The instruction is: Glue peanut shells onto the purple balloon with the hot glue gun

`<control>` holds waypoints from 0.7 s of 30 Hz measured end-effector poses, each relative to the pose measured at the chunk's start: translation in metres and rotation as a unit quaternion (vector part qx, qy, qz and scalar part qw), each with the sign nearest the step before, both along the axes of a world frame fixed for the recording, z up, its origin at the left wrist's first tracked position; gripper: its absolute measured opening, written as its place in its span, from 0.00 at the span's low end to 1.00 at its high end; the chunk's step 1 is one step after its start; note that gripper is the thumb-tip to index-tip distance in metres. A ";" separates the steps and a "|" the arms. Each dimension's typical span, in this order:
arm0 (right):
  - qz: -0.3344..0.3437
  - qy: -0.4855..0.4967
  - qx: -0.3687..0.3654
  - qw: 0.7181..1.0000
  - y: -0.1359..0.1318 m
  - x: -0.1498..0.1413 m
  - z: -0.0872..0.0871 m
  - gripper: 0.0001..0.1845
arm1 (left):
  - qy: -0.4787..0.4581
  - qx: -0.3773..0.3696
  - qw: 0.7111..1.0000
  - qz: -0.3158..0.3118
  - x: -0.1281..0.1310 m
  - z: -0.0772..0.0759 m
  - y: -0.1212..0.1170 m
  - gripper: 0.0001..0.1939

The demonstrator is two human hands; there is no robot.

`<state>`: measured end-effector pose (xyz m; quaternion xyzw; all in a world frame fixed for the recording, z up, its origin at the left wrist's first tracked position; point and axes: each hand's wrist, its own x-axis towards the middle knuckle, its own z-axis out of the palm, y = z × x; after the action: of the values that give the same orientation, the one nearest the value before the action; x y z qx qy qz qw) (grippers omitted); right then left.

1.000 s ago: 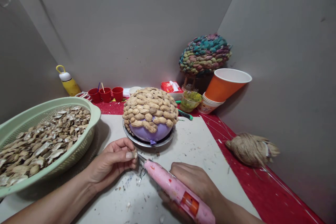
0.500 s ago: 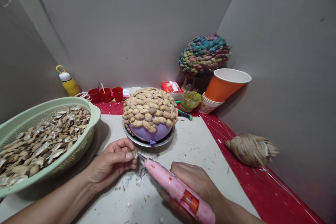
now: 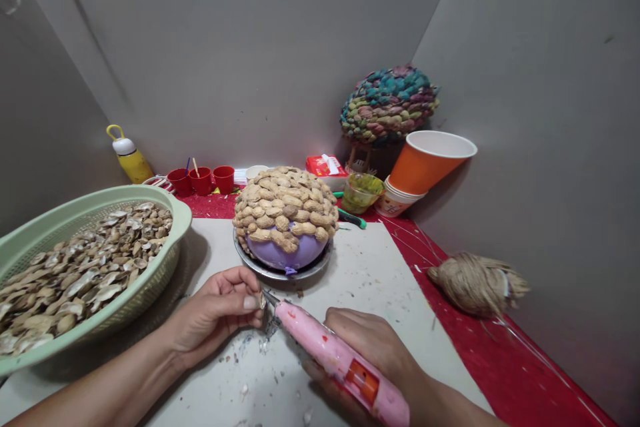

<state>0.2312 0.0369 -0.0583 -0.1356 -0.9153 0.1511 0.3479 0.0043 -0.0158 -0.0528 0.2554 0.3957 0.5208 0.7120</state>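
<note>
Between its thumb and fingers my left hand (image 3: 220, 310) pinches a peanut shell (image 3: 262, 300), mostly hidden by the fingertips. My right hand (image 3: 370, 347) is wrapped round a pink hot glue gun (image 3: 320, 347). Its metal nozzle points up and left, right at the shell's edge; whether they touch I cannot tell. Just beyond my hands a purple balloon (image 3: 285, 252) sits in a metal bowl (image 3: 315, 268). Rows of peanut shells (image 3: 285, 203) cover its top and sides, leaving the lower front bare with the knot showing.
Left stands a green colander (image 3: 183, 213) of loose peanut shells. Red cups (image 3: 200, 180), a yellow bottle (image 3: 133, 160) and a green-handled cutter (image 3: 352, 218) lie behind. A coloured peanut-shell piece (image 3: 393, 107), orange paper cup (image 3: 425, 163) and twine bundle (image 3: 475, 283) are to the right.
My left hand, with the shell, has shifted very slightly right and down beside the nozzle. The glue gun stays almost where it was.
</note>
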 end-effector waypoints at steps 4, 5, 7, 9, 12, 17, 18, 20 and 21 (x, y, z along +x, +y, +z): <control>-0.002 -0.010 0.010 1.000 0.000 0.001 -0.004 0.12 | -0.002 -0.003 1.000 0.001 0.000 0.000 0.001 0.09; -0.001 -0.012 0.017 1.000 0.000 0.001 -0.005 0.12 | -0.003 -0.003 1.000 0.004 0.000 0.000 0.001 0.09; 0.004 -0.016 0.032 0.999 0.000 0.001 -0.006 0.11 | -0.003 -0.002 1.000 0.007 0.000 0.000 0.001 0.09; 0.007 -0.017 0.039 0.999 0.000 0.001 -0.006 0.12 | -0.002 0.000 1.000 0.009 -0.001 -0.001 0.001 0.09; 0.007 -0.022 0.041 0.999 -0.001 0.000 -0.004 0.14 | -0.002 0.001 1.000 0.013 -0.001 -0.002 0.001 0.09; 0.001 -0.009 0.048 0.999 -0.001 -0.001 -0.007 0.15 | -0.007 -0.006 1.000 0.021 -0.001 0.000 0.001 0.10; 0.000 -0.010 0.049 0.999 0.000 -0.001 -0.008 0.16 | -0.009 -0.006 1.000 0.024 -0.001 0.001 0.001 0.10; -0.001 -0.020 0.058 0.998 0.001 -0.001 -0.008 0.16 | -0.016 -0.005 0.999 0.030 -0.001 0.003 0.001 0.10; -0.001 -0.026 0.066 0.998 0.001 -0.001 -0.008 0.17 | -0.018 -0.003 0.999 0.032 -0.001 0.003 0.001 0.10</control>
<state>0.2303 0.0382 -0.0661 -0.1175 -0.9318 0.0867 0.3322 0.0031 -0.0146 -0.0493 0.2315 0.3924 0.5464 0.7028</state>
